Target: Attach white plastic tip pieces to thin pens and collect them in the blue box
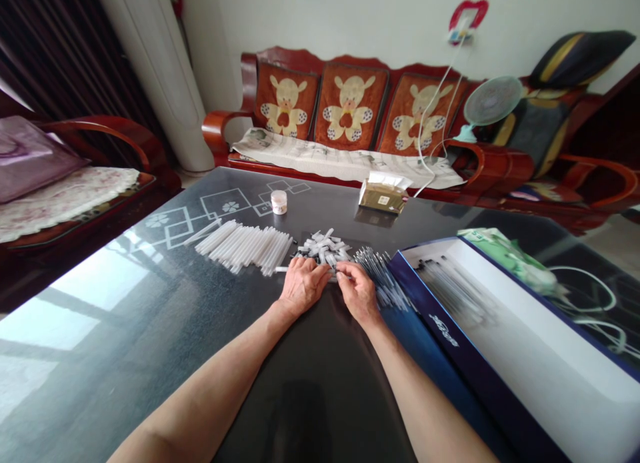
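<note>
My left hand [301, 284] and my right hand [356, 288] meet on the dark glass table [150, 329], fingers curled together around a thin white tube piece between them. Just beyond the fingertips lies a small heap of short white caps [324, 247]. A row of long white tubes [245, 247] lies to the left of it. To the right of my right hand is a fan of thin dark-tipped refills [383, 273].
A shallow blue-edged white box [525, 336] with more refills sits at the right. Behind it lie a green packet [510, 256] and white cables. A small jar [279, 201] and a tissue box [383, 195] stand farther back, before a red wooden sofa [350, 109].
</note>
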Demonstrator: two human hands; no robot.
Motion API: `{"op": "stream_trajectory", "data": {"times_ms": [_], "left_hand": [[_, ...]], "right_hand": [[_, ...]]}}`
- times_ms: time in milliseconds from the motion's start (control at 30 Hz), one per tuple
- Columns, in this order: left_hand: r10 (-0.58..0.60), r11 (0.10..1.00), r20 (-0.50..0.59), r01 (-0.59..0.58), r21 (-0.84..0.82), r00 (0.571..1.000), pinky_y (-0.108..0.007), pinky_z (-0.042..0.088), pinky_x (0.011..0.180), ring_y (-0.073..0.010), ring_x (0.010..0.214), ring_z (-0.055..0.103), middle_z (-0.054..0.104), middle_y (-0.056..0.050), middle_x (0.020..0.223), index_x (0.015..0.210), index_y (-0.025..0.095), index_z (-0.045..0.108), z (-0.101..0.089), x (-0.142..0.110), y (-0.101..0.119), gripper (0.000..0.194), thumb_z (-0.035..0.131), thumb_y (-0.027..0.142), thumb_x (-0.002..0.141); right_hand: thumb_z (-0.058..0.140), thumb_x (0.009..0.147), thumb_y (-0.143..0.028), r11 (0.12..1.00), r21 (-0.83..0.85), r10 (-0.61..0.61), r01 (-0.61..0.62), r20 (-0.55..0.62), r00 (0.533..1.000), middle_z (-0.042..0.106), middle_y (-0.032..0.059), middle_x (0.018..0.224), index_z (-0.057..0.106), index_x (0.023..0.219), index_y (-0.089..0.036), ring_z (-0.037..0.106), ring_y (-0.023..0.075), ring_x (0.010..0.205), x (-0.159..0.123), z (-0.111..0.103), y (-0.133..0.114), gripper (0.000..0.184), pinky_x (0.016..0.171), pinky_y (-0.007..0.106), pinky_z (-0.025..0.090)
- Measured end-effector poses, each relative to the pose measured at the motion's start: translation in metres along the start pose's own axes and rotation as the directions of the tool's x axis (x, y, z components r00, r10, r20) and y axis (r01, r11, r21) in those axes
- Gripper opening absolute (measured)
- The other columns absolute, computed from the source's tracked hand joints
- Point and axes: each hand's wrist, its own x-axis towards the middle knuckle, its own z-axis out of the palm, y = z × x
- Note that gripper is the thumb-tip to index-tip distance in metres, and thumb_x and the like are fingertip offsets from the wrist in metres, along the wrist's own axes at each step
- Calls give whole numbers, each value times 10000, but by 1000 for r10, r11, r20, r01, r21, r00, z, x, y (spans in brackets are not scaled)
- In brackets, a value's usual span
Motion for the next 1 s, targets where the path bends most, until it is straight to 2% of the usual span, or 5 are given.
{"op": "stream_trajectory", "data": {"times_ms": [200,433,633,867,1000], "left_hand": [[2,1000,6,-2,1,1000,-338,340,747,-191,751,505,587,-43,752,1029,265,687,0,0,0,350,381,425,973],[-8,1000,1,8,-13,1000,-345,343,761,-196,759,505,588,-46,751,1018,268,686,1,0,-2,326,399,414,968],[-64,998,-15,64,-29,998,-345,349,785,-196,763,508,609,-56,775,1001,228,686,2,1,-3,326,404,388,968],[-26,1000,0,26,-12,1000,-352,351,776,-203,774,514,616,-53,782,1038,241,685,1,1,-1,332,392,382,973],[-8,1000,17,8,-27,1000,-353,355,766,-201,769,517,612,-49,777,1111,276,669,1,1,-1,325,396,383,972]], "right_hand": [[577,834,-331,996,16,92,-92,9,996,661,130,1078,631,1068,-175,661,210,897,0,-1,-4,286,705,315,576],[574,840,-267,1000,-19,-18,18,2,1000,685,90,987,693,907,-197,660,197,926,0,2,-2,154,734,302,576],[571,853,-247,968,-228,-141,101,-165,976,665,99,1007,686,923,-187,642,202,933,1,-2,5,147,777,334,564],[554,846,-199,881,-438,-190,176,12,982,653,102,997,699,954,-183,613,232,954,-1,-2,11,181,878,394,523],[556,842,-200,888,-419,-215,190,-13,976,639,113,1039,674,1031,-178,605,238,1005,-2,-2,7,224,916,404,509]]}}
